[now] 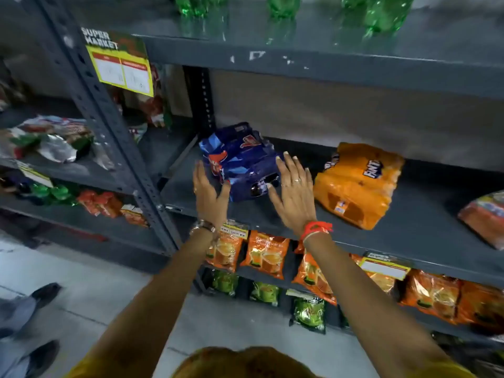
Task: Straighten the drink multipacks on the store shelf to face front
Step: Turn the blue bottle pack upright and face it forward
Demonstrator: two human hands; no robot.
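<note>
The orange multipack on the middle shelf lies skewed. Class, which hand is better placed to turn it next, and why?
Probably the right hand. It is open at the right side of the blue multipack, next to the orange multipack. The left hand, also open, sits beyond the blue pack, farther away.

Green bottles [275, 6] up top, yellow price sign [121, 68], orange snack packets [266, 253] below, another person's shoes [45, 293]

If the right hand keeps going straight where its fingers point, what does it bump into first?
Most likely the blue multipack. The right hand is open, fingers pointing up and back along that pack's right edge. Depth is unclear; it may already touch.
</note>
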